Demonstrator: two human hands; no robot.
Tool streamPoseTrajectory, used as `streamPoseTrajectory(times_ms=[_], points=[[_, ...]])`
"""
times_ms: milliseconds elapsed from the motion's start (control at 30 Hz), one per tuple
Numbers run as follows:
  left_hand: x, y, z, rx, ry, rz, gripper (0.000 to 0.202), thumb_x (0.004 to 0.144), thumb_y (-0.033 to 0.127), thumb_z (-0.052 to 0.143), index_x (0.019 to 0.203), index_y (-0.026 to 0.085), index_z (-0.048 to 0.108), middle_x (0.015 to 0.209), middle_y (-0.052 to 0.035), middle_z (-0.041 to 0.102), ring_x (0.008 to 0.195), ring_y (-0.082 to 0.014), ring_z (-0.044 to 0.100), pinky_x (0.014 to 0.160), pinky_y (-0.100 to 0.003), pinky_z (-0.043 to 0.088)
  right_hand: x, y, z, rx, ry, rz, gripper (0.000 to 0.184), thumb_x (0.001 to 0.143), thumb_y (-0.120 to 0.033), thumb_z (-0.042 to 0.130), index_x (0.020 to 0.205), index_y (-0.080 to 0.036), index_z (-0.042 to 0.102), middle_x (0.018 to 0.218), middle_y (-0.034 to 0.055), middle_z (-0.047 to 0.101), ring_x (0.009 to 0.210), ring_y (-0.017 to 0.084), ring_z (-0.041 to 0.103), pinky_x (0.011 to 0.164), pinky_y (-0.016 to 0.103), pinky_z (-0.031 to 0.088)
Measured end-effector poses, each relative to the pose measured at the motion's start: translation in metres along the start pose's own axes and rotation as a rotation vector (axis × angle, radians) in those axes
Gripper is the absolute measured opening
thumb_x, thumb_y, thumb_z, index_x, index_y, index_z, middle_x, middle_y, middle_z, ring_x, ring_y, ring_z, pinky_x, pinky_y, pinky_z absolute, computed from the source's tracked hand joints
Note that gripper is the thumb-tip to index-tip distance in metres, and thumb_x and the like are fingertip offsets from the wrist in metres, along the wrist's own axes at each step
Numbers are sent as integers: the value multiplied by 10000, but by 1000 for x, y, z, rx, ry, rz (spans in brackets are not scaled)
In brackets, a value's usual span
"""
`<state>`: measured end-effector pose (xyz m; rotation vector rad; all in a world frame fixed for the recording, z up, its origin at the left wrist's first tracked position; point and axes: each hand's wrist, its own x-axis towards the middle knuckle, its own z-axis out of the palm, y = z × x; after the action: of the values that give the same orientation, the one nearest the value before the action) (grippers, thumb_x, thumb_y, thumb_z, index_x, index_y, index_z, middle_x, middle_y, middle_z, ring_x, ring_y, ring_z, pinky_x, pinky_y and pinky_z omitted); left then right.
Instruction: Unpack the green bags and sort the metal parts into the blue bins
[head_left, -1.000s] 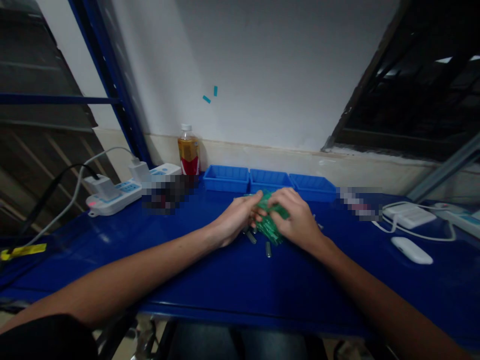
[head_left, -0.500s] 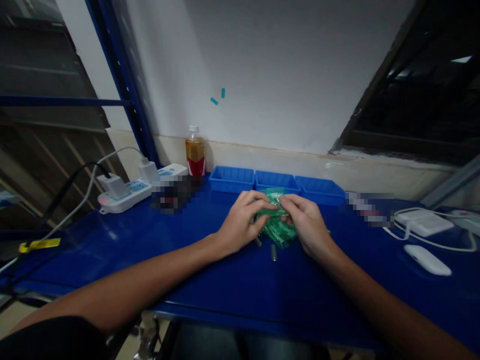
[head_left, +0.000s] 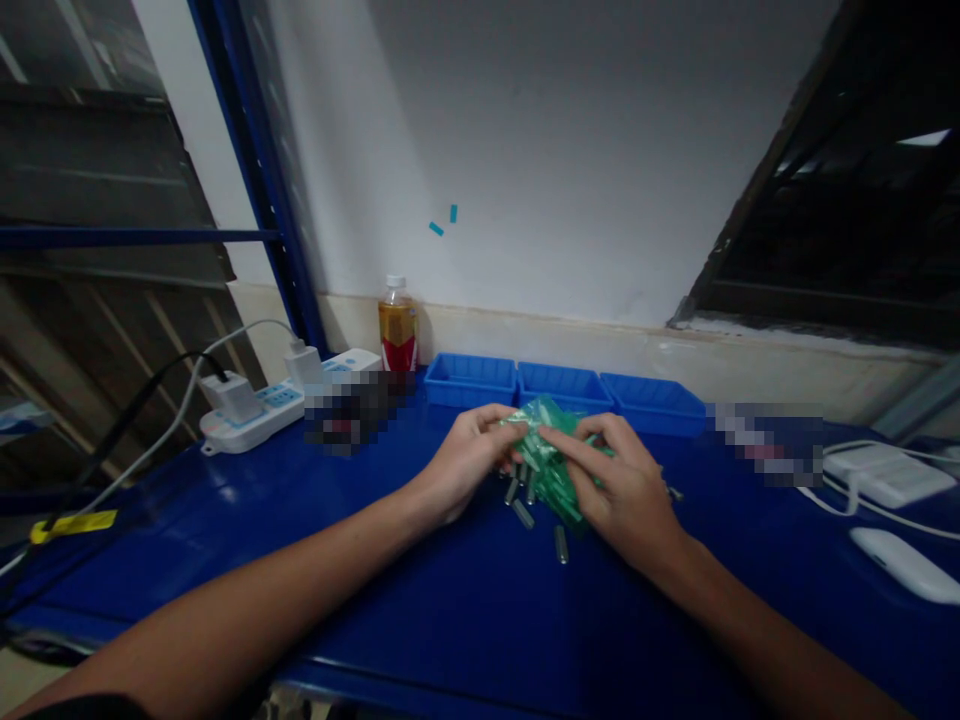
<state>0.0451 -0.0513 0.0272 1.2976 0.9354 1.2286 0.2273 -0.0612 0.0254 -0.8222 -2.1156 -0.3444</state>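
A crinkled, see-through green plastic bag (head_left: pixel 555 482) is between my hands, just above the blue table. My left hand (head_left: pixel 471 458) pinches the bag's upper left edge between thumb and fingers. From the other side, my right hand (head_left: pixel 626 485) grips the bag, its index finger stretched across the top. Several small metal cylinders (head_left: pixel 562 545) lie loose on the table in front of and under the bag. What is inside the bag is hard to make out.
Three blue plastic bins (head_left: pixel 471 382) stand in a row against the wall. Left of them are a drink bottle (head_left: pixel 397 330) and a white power strip (head_left: pixel 259 425) with plugs. At the right lie a white charger with cables (head_left: pixel 889 472) and a white rounded device (head_left: pixel 904 562).
The view has shifted, so the scene sits lower in the picture. My left fingers have closed on the bag's edge, and my right hand has turned over it. More metal cylinders show on the table.
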Motion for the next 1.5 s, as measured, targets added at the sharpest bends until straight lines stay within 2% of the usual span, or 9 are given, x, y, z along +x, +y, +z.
streamPoseTrajectory(times_ms=[133, 267, 533, 633, 767, 1000, 1233, 1400, 1500], points=[[29, 5, -30, 833, 263, 475, 209, 874, 297, 499, 992, 156, 599, 810, -33, 654, 654, -137, 604, 613, -239, 473, 3, 5, 2, 32, 25, 144, 321, 846, -199, 512, 1156, -177, 589, 951, 101, 535, 885, 230, 510, 789, 404, 448], [61, 4, -57, 1073, 351, 562, 193, 869, 232, 504, 990, 197, 650, 955, -68, 631, 883, -215, 576, 818, -328, 437, 2, 12, 8, 47, -41, 179, 246, 837, -229, 530, 1064, -186, 615, 922, 92, 556, 900, 242, 505, 799, 423, 442], [60, -13, -55, 1294, 252, 605, 372, 881, 170, 435, 1240, 164, 533, 1142, -129, 531, 1055, -284, 440, 931, -431, 364, -1, 17, 13, 48, -155, 211, 166, 833, -252, 548, 947, -188, 650, 865, 80, 573, 913, 247, 498, 802, 420, 432], [46, -12, -48, 1332, 64, 559, 318, 900, 168, 384, 1160, 143, 565, 1076, -124, 542, 1036, -263, 461, 931, -406, 369, -1, 16, 12, 54, -167, 204, 157, 836, -254, 546, 928, -189, 655, 852, 79, 574, 917, 246, 499, 805, 418, 427], [39, -18, -50, 1347, -162, 459, 223, 834, 166, 496, 1016, 176, 624, 979, -88, 577, 912, -218, 547, 819, -315, 439, -1, 15, 12, 61, -170, 194, 148, 837, -260, 546, 917, -201, 656, 842, 78, 576, 905, 249, 497, 784, 422, 429], [47, -18, -63, 1274, -203, 355, 118, 816, 189, 533, 841, 172, 647, 820, -81, 646, 792, -222, 599, 699, -291, 437, -2, 14, 13, 123, -173, 157, 127, 840, -236, 537, 912, -206, 637, 827, 70, 594, 899, 246, 511, 796, 428, 432], [18, 11, -28, 870, -328, 282, 282, 904, 269, 409, 943, 154, 664, 841, -46, 685, 748, -169, 619, 663, -238, 445, 0, 6, 9, 140, -194, 117, 208, 831, -249, 555, 1031, -192, 561, 914, 77, 614, 873, 234, 531, 761, 383, 423], [7, 6, -13, 610, -377, 207, 334, 899, 343, 433, 780, 124, 654, 718, -39, 621, 639, -144, 546, 602, -239, 419, 0, 2, 6, 83, -165, 83, 70, 862, -232, 510, 868, -185, 562, 824, 59, 605, 796, 206, 527, 704, 342, 387], [7, 1, -11, 498, -314, 202, 252, 874, 336, 488, 919, 131, 627, 735, -29, 606, 641, -136, 542, 596, -236, 418, 0, 3, 7, 81, -165, 120, 118, 880, -260, 486, 823, -184, 556, 793, 53, 596, 773, 198, 521, 693, 336, 379]])
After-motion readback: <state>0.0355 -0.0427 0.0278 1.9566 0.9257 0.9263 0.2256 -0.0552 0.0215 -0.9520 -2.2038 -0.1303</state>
